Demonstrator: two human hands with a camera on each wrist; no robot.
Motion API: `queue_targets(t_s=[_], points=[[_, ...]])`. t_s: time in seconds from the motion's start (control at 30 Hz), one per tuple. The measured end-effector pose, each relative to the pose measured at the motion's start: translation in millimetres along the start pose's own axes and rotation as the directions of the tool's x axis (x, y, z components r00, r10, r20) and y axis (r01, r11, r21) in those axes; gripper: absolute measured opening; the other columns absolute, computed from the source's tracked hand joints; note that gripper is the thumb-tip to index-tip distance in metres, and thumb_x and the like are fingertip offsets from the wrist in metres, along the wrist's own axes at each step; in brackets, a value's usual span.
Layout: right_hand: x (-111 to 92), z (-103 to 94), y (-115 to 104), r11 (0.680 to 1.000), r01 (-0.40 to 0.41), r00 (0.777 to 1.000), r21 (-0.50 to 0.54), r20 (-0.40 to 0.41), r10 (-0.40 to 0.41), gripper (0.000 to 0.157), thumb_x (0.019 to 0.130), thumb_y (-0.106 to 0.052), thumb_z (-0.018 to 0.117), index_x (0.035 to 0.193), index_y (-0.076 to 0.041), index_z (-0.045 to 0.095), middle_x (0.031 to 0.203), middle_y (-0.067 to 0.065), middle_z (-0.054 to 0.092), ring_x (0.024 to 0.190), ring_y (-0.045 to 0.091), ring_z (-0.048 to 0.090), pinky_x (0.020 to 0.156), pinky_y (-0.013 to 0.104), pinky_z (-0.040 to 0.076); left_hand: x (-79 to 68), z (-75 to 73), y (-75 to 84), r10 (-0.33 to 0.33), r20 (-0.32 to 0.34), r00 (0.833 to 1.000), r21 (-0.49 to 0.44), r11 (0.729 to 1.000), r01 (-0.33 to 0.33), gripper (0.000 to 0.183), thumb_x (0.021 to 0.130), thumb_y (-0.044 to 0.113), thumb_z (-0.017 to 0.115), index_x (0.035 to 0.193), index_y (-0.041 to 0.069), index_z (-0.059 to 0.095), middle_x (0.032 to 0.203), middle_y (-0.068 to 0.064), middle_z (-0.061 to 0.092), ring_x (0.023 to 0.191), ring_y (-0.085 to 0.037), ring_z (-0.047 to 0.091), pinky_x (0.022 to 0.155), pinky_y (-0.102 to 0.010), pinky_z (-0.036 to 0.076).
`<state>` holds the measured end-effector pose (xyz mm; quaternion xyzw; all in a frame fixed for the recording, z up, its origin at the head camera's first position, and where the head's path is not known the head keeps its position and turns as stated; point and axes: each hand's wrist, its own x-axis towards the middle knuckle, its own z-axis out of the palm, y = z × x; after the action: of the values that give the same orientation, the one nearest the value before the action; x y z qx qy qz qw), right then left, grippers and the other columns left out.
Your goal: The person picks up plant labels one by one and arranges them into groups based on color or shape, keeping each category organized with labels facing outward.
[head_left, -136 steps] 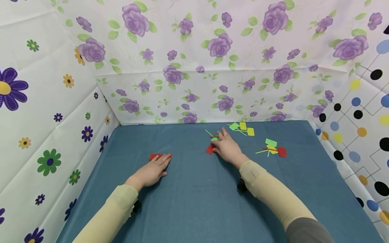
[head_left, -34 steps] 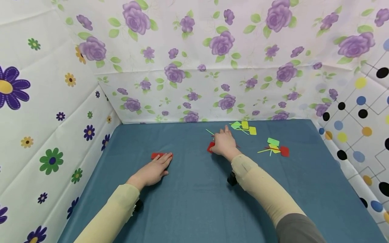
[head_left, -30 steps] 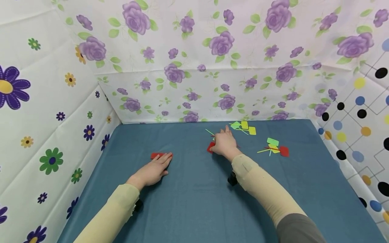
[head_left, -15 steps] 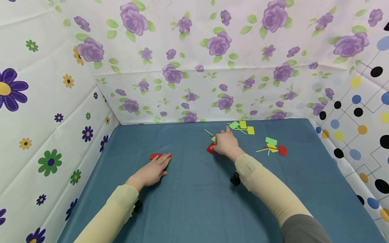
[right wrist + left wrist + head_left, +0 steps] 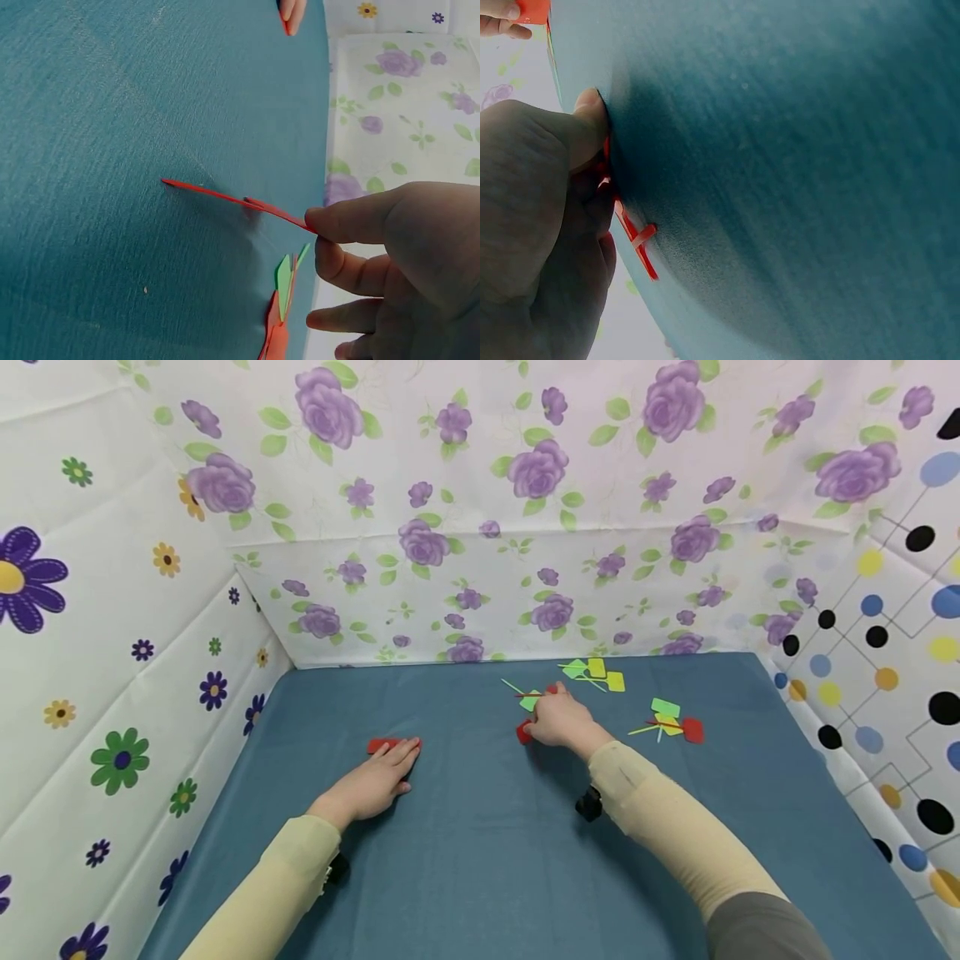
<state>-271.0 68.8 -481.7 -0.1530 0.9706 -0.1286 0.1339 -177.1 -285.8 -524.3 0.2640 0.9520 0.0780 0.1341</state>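
Two bare hands reach over a blue-covered desk (image 5: pixel 465 860). A white sheet with coloured flowers (image 5: pixel 75 635) rises along its left edge. In the left half, short of the far edge, the left hand (image 5: pixel 369 783) lies palm down, fingers straight, resting on a red strip (image 5: pixel 382 745); its near part is covered by the fingers. Right of the desk's middle, the right hand (image 5: pixel 561 720) pinches a red piece (image 5: pixel 522 732) between thumb and index fingertips, the remaining fingers clear of it; from the right wrist it appears thin, almost edge-on and tilted. Just beyond that hand, toward the far edge, a green flag (image 5: pixel 529 700) lies with a red stick (image 5: pixel 527 695) across it, the pile partly hidden. Farther right, close to the far edge, a pale green flag (image 5: pixel 574 669) lies beside two yellow flags (image 5: pixel 616 682). Nearest the right edge, a bright green flag (image 5: pixel 665 707), a single yellow flag (image 5: pixel 667 723) and a red flag (image 5: pixel 693 731) make a loose heap. A dotted sheet (image 5: pixel 892 710) stands along that edge.
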Motion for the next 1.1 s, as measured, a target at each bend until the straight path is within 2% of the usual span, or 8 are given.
queue_targets(t_s=[0.1, 0.33, 0.43, 0.57, 0.67, 0.8, 0.97, 1.1], points=[[0.9, -0.2, 1.5, 1.0, 0.009, 1.0, 0.019, 0.019, -0.01, 0.033, 0.104, -0.032, 0.069, 0.078, -0.013, 0.075, 0.09, 0.006, 0.072, 0.162, 0.046, 0.014, 0.104, 0.056, 0.055, -0.2, -0.6, -0.4, -0.001, -0.002, 1.0, -0.001, 1.0, 0.001, 0.069, 0.112, 0.022, 0.06, 0.168, -0.002, 0.027, 0.176, -0.018, 0.02, 0.162, -0.036, 0.02, 0.133, -0.057, 0.014], [2.9, 0.2, 2.0, 0.998, 0.019, 0.999, 0.055, 0.031, -0.021, 0.027, 0.107, -0.028, 0.065, 0.099, -0.007, 0.08, 0.107, 0.012, 0.074, 0.161, 0.047, 0.017, 0.115, 0.058, 0.048, -0.4, -0.9, -0.8, -0.002, -0.009, 1.0, -0.005, 1.0, 0.002, 0.068, 0.112, 0.021, 0.059, 0.168, -0.002, 0.028, 0.176, -0.018, 0.021, 0.162, -0.036, 0.021, 0.133, -0.056, 0.014], [2.2, 1.9, 2.3, 0.996, 0.041, 0.999, 0.082, 0.013, -0.042, 0.028, 0.108, -0.026, 0.062, 0.104, -0.005, 0.081, 0.122, 0.016, 0.072, 0.159, 0.047, 0.023, 0.109, 0.055, 0.052, -0.6, 1.3, -2.0, -0.004, -0.01, 1.0, -0.007, 1.0, 0.004, 0.068, 0.112, 0.021, 0.059, 0.168, -0.003, 0.027, 0.176, -0.018, 0.021, 0.162, -0.036, 0.021, 0.133, -0.057, 0.014], [-1.2, 7.4, 2.5, 0.983, 0.078, 0.997, 0.168, -0.015, -0.077, 0.029, 0.108, -0.023, 0.061, 0.105, -0.004, 0.082, 0.143, 0.021, 0.064, 0.159, 0.046, 0.023, 0.106, 0.053, 0.053, -1.2, 3.3, -2.2, -0.004, -0.006, 1.0, -0.008, 1.0, 0.003, 0.069, 0.112, 0.021, 0.059, 0.168, -0.003, 0.027, 0.176, -0.019, 0.02, 0.162, -0.037, 0.021, 0.133, -0.057, 0.014], [-4.6, 12.6, 1.7, 0.96, 0.124, 0.992, 0.25, -0.037, -0.119, 0.034, 0.108, -0.021, 0.061, 0.09, -0.002, 0.081, 0.149, 0.025, 0.06, 0.16, 0.047, 0.019, 0.115, 0.057, 0.047, -1.4, 3.4, -1.3, -0.004, -0.006, 1.0, -0.01, 1.0, 0.003, 0.069, 0.113, 0.022, 0.059, 0.168, -0.002, 0.026, 0.176, -0.018, 0.02, 0.162, -0.037, 0.021, 0.133, -0.057, 0.014], [-8.1, 19.2, -1.7, 0.914, 0.185, 0.983, 0.362, -0.089, -0.163, 0.04, 0.108, -0.021, 0.062, 0.079, 0.001, 0.078, 0.151, 0.028, 0.058, 0.159, 0.046, 0.025, 0.117, 0.06, 0.043, -1.1, 2.3, 0.2, -0.003, -0.011, 1.0, -0.017, 1.0, 0.003, 0.069, 0.112, 0.022, 0.059, 0.168, -0.002, 0.026, 0.177, -0.018, 0.02, 0.162, -0.037, 0.021, 0.133, -0.057, 0.014], [-13.6, 25.8, -9.9, 0.857, 0.209, 0.977, 0.47, -0.129, -0.167, 0.028, 0.108, -0.024, 0.066, 0.102, -0.006, 0.086, 0.152, 0.025, 0.058, 0.159, 0.044, 0.028, 0.122, 0.059, 0.039, -0.8, 1.0, 0.1, -0.003, -0.009, 1.0, -0.017, 1.0, 0.003, 0.069, 0.113, 0.022, 0.059, 0.169, -0.002, 0.026, 0.177, -0.017, 0.019, 0.162, -0.036, 0.02, 0.133, -0.057, 0.014], [-14.2, 31.5, -15.5, 0.83, 0.207, 0.978, 0.518, -0.139, -0.158, 0.028, 0.108, -0.026, 0.067, 0.117, -0.006, 0.084, 0.155, 0.022, 0.056, 0.159, 0.041, 0.028, 0.12, 0.057, 0.043, -0.1, 2.2, -1.5, -0.003, -0.01, 1.0, -0.014, 1.0, 0.003, 0.07, 0.113, 0.023, 0.059, 0.169, -0.001, 0.025, 0.177, -0.017, 0.018, 0.163, -0.036, 0.02, 0.133, -0.056, 0.014]])
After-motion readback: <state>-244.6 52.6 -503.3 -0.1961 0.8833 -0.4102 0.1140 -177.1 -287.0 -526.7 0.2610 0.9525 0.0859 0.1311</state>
